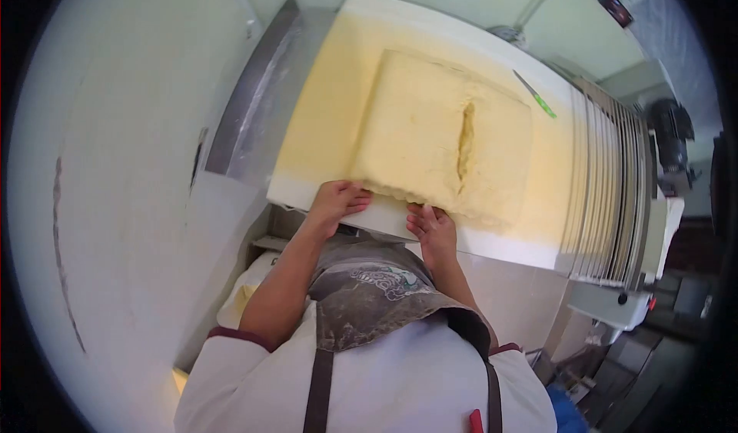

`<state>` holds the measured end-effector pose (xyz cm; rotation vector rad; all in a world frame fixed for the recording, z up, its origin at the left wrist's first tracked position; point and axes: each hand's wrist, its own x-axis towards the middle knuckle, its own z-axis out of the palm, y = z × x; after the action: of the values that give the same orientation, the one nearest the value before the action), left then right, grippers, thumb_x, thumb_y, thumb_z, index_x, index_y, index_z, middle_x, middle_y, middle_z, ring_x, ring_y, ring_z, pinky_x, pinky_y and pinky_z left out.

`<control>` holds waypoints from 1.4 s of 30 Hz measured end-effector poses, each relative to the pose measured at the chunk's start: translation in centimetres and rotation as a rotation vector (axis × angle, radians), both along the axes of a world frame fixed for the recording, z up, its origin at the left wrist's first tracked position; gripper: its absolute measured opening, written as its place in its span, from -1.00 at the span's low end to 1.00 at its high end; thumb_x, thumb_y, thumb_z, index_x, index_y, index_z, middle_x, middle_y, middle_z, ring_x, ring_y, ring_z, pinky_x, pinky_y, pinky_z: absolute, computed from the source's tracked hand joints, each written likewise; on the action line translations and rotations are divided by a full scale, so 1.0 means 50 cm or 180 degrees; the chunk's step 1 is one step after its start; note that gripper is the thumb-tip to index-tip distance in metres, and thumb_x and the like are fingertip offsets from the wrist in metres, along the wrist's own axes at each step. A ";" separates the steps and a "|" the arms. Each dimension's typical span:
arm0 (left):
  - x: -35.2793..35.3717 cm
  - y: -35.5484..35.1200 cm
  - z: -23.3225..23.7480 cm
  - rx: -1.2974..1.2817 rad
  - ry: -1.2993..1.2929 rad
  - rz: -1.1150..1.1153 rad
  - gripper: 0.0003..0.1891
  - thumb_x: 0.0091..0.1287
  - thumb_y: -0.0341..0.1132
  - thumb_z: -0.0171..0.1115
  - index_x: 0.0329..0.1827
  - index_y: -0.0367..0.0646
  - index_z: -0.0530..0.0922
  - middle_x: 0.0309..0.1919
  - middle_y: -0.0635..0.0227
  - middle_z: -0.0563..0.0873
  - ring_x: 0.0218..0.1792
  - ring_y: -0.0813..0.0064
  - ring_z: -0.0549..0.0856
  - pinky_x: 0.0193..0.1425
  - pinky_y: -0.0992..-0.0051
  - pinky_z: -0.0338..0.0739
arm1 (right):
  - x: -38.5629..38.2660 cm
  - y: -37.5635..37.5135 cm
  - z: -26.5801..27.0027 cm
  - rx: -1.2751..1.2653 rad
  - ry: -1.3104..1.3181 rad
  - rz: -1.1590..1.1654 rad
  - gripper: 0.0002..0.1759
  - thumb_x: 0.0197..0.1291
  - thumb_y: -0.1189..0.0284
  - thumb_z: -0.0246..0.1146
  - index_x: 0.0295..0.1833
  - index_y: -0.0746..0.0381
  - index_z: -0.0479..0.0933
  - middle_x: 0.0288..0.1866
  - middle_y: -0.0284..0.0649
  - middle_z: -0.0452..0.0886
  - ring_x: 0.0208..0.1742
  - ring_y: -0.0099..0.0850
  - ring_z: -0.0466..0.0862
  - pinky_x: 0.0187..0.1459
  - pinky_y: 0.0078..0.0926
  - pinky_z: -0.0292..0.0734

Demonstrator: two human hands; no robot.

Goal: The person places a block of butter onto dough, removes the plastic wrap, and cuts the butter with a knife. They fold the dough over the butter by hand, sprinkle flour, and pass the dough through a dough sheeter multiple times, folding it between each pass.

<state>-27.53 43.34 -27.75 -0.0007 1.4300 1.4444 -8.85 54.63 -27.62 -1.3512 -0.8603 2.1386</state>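
Note:
A thick, pale yellow slab of dough point(415, 133) lies flat on the worktop, with a long split or seam running through its right half. Its near edge is uneven and crinkled. At the near left corner of the dough, my left hand point(338, 204) has its fingers closed on the edge. A short way to the right, my right hand point(433, 231) pinches the same near edge, thumb uppermost. Some of the fingertips are hidden against the dough.
The white worktop point(492, 244) has a yellowish dusting around the dough. A green-handled knife point(536, 94) lies beyond its far right side. Slatted machinery point(607, 194) adjoins the right end, with a dark motor point(670, 137) behind. A metal sheet point(257, 94) stands by the left wall.

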 end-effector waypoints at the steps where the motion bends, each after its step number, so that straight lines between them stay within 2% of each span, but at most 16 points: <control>1: 0.000 0.002 -0.010 0.0032 0.0150 0.0074 -0.78 0.42 -0.30 0.21 -0.23 -0.34 0.55 -0.33 0.14 0.72 -0.32 0.41 0.74 -0.17 0.48 0.69 | 0.019 0.005 -0.005 0.0059 -0.0022 -0.0141 -0.73 0.37 0.29 0.23 -0.10 0.32 0.53 -0.24 -0.17 0.68 -0.42 -0.42 0.65 -0.34 -0.48 0.65; 6: 0.011 0.006 -0.034 -0.0026 0.0510 0.0280 -0.78 0.44 -0.29 0.17 -0.28 -0.31 0.54 -0.35 0.15 0.71 -0.35 0.44 0.72 -0.18 0.49 0.68 | 0.038 0.019 -0.034 0.0377 -0.0137 -0.0188 -0.68 0.37 0.28 0.22 -0.24 0.36 0.54 -0.39 -0.15 0.66 -0.45 -0.43 0.66 -0.33 -0.47 0.66; 10: 0.012 0.001 -0.007 -0.0267 0.0176 0.0220 -0.79 0.41 -0.29 0.22 -0.23 -0.31 0.56 -0.38 0.21 0.72 -0.39 0.49 0.71 -0.21 0.53 0.65 | 0.051 0.031 -0.019 0.0259 -0.0234 0.0088 -0.70 0.36 0.29 0.24 -0.25 0.36 0.54 -0.41 -0.20 0.65 -0.52 -0.46 0.63 -0.40 -0.50 0.62; 12: 0.007 -0.013 0.005 -0.0586 0.0257 -0.0160 -0.79 0.38 -0.29 0.24 -0.19 -0.32 0.58 -0.38 0.25 0.72 -0.37 0.52 0.71 -0.22 0.53 0.63 | 0.099 0.047 -0.008 0.1038 -0.0843 0.0876 -0.73 0.32 0.30 0.27 -0.21 0.34 0.56 -0.40 -0.21 0.66 -0.46 -0.39 0.64 -0.36 -0.47 0.60; 13: 0.019 -0.014 0.015 -0.0658 0.0783 -0.0500 -0.77 0.38 -0.27 0.24 -0.17 -0.32 0.58 -0.39 0.26 0.73 -0.38 0.51 0.71 -0.23 0.52 0.63 | 0.117 0.058 0.000 0.1437 -0.1152 0.1274 -0.74 0.30 0.31 0.28 -0.19 0.33 0.57 -0.39 -0.21 0.66 -0.43 -0.36 0.65 -0.33 -0.45 0.59; 15: 0.058 -0.009 0.041 -0.0782 0.1810 -0.1126 -0.73 0.37 -0.23 0.24 -0.12 -0.32 0.60 -0.41 0.28 0.73 -0.39 0.49 0.71 -0.24 0.49 0.61 | 0.131 0.076 0.044 0.3259 -0.1890 0.0753 -0.77 0.25 0.35 0.30 -0.14 0.30 0.59 -0.28 -0.18 0.67 -0.26 -0.27 0.64 -0.17 -0.36 0.55; 16: 0.082 0.009 0.058 -0.0388 0.2444 -0.1318 -0.70 0.36 -0.22 0.24 -0.03 -0.30 0.58 -0.32 0.23 0.73 -0.30 0.42 0.71 -0.14 0.40 0.61 | 0.140 0.078 0.065 0.4145 -0.2259 0.0483 -0.78 0.23 0.36 0.31 -0.11 0.28 0.60 -0.22 -0.16 0.68 -0.18 -0.22 0.64 -0.09 -0.31 0.53; 17: 0.111 0.034 0.076 0.0021 0.3060 -0.1482 -0.65 0.35 -0.21 0.24 0.06 -0.27 0.56 -0.24 0.18 0.73 -0.21 0.34 0.72 -0.03 0.32 0.60 | 0.142 0.087 0.078 0.4147 -0.2418 0.0790 -0.57 0.22 0.32 0.29 0.14 0.30 0.52 0.16 0.00 0.56 0.24 -0.07 0.49 0.31 -0.09 0.27; 19: 0.148 0.110 0.105 0.0683 0.4908 -0.1961 -0.48 0.38 -0.14 0.16 0.27 -0.32 0.43 0.15 -0.03 0.59 0.21 0.16 0.56 0.35 0.11 0.35 | 0.117 0.107 0.080 0.4626 -0.2901 0.1364 -0.42 0.24 0.26 0.24 0.30 0.33 0.38 0.36 0.03 0.37 0.41 -0.08 0.32 0.41 0.04 0.03; 20: 0.170 0.125 0.096 0.0556 0.5106 -0.2110 -0.43 0.37 -0.11 0.14 0.31 -0.34 0.39 0.24 -0.03 0.48 0.30 0.15 0.44 0.42 0.09 0.20 | 0.104 0.112 0.081 0.4876 -0.3127 0.1665 -0.34 0.26 0.23 0.22 0.38 0.35 0.30 0.46 0.05 0.28 0.50 -0.08 0.23 0.47 0.11 -0.09; 23: 0.191 0.163 0.044 0.0322 0.5588 -0.2437 -0.24 0.33 0.04 0.08 0.40 -0.44 0.26 0.49 0.02 0.20 0.55 0.20 0.08 0.59 0.08 -0.26 | 0.111 0.105 0.048 0.4993 -0.2686 0.2294 -0.19 0.27 0.13 0.16 0.48 0.39 0.12 0.55 0.04 0.11 0.59 -0.10 0.05 0.48 0.25 -0.30; 26: 0.194 0.168 0.031 -0.0033 0.6135 -0.2679 -0.24 0.31 0.04 0.10 0.41 -0.40 0.26 0.48 0.01 0.23 0.54 0.20 0.12 0.58 0.08 -0.22 | 0.093 0.113 0.048 0.5086 -0.2839 0.2635 -0.22 0.26 0.14 0.15 0.47 0.37 0.17 0.54 0.03 0.14 0.59 -0.12 0.05 0.46 0.30 -0.27; 29: 0.191 0.170 0.043 0.0197 0.5829 -0.2589 -0.27 0.35 0.04 0.06 0.40 -0.39 0.27 0.47 0.01 0.23 0.54 0.21 0.11 0.58 0.09 -0.19 | 0.106 0.131 0.058 0.5124 -0.2679 0.2830 -0.26 0.31 0.14 0.12 0.47 0.35 0.17 0.55 0.02 0.12 0.59 -0.14 0.06 0.46 0.28 -0.28; 32: 0.162 0.176 0.074 0.0237 0.4827 -0.2894 -0.30 0.39 0.01 0.02 0.42 -0.39 0.25 0.48 0.00 0.22 0.54 0.20 0.12 0.58 0.11 -0.16 | 0.122 0.180 0.070 0.5083 -0.2456 0.2638 -0.26 0.33 0.14 0.10 0.48 0.35 0.15 0.56 0.01 0.11 0.59 -0.14 0.06 0.46 0.26 -0.28; 35: 0.163 0.212 0.073 -0.0123 0.5548 -0.2294 -0.32 0.43 -0.02 -0.02 0.43 -0.40 0.22 0.48 -0.04 0.20 0.54 0.18 0.11 0.58 0.13 -0.15 | 0.098 0.216 0.081 0.5120 -0.2457 0.2897 -0.26 0.34 0.14 0.09 0.49 0.35 0.12 0.56 0.01 0.10 0.59 -0.13 0.05 0.47 0.26 -0.26; 42: 0.162 0.228 0.047 0.0005 0.5619 -0.2502 -0.33 0.44 -0.07 -0.03 0.45 -0.42 0.17 0.48 -0.07 0.18 0.54 0.12 0.10 0.58 0.13 -0.13 | 0.068 0.227 0.089 0.5357 -0.2614 0.3310 -0.33 0.39 0.16 0.01 0.47 0.34 0.17 0.56 -0.06 0.12 0.60 -0.16 0.05 0.47 0.25 -0.22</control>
<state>-19.45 54.75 -25.39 1.9904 2.2371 0.5104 -5.48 65.99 -23.14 -0.6345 -3.0360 0.2828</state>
